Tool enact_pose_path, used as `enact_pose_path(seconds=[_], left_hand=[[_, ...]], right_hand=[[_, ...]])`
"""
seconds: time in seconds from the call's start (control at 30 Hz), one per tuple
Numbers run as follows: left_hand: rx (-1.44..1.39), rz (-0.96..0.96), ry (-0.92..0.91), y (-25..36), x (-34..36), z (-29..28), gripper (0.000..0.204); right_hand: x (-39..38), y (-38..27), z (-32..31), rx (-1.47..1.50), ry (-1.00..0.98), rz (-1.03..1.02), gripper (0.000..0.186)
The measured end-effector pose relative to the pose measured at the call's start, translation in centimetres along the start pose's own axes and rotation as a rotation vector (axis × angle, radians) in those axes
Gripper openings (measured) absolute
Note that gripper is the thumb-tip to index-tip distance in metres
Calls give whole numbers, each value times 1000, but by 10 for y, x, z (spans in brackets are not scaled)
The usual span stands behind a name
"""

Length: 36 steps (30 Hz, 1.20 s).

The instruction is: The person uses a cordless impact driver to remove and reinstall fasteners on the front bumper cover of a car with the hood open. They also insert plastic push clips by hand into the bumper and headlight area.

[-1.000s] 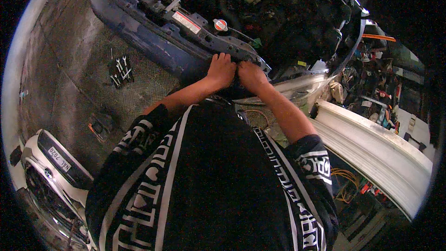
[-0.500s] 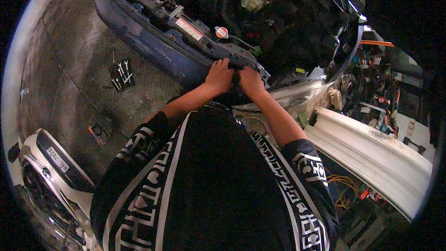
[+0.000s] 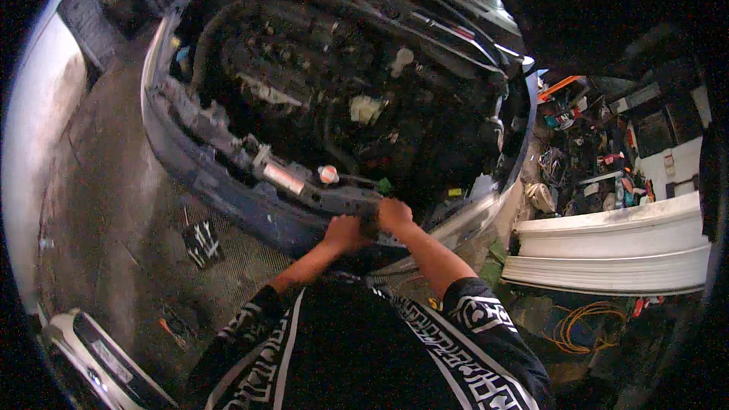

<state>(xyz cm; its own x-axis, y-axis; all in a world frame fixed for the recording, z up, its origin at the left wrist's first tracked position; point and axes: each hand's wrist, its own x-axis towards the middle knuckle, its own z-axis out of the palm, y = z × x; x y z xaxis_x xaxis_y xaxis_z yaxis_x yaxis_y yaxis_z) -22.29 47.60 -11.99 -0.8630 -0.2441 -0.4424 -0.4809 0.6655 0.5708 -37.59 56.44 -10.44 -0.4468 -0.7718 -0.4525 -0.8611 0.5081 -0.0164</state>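
Note:
Both hands are at the front edge of a dark blue car whose engine bay (image 3: 304,99) lies uncovered. My left hand (image 3: 346,232) is curled at the top edge of the bumper (image 3: 254,222); its fingertips are blurred and partly hidden. Close beside it on the right, my right hand (image 3: 395,216) is closed in a fist at the end of the front crossmember (image 3: 338,202). Something dark lies between the hands, too dim to name. A red-and-white radiator cap (image 3: 328,175) and a label (image 3: 283,179) sit left of my hands.
Several wrenches (image 3: 203,241) lie on a floor mat at left, with a dark tool (image 3: 176,326) nearer. A white car (image 3: 95,361) stands at lower left. To the right are a long white panel (image 3: 607,247), a coiled orange hose (image 3: 579,328) and cluttered tools (image 3: 607,175).
The view has swung up and shows more of the engine bay. Both hands stay at the car's front edge, the right one now a little farther forward than the left.

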Motion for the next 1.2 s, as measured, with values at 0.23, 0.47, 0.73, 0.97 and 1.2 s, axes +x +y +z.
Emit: enact_pose_path(seconds=[0.23, 0.47, 0.73, 0.97, 1.2], left_hand=[[-72, -50, 188, 9, 1, 16, 68], [-143, 2, 141, 12, 0, -2, 48], [103, -102, 1213, -108, -35, -69, 33], [-5, -202, 1202, -128, -37, -66, 30], [-34, -120, 1250, -132, -39, -66, 21]], right_hand=[[1, -15, -5, 188, 43, 144, 20], [-4, -8, -1, 198, -22, 79, 23], [57, 50, -97, 375, -144, -251, 42], [248, 102, -287, 370, 676, -307, 23], [370, 78, -379, -14, 643, -102, 29]])
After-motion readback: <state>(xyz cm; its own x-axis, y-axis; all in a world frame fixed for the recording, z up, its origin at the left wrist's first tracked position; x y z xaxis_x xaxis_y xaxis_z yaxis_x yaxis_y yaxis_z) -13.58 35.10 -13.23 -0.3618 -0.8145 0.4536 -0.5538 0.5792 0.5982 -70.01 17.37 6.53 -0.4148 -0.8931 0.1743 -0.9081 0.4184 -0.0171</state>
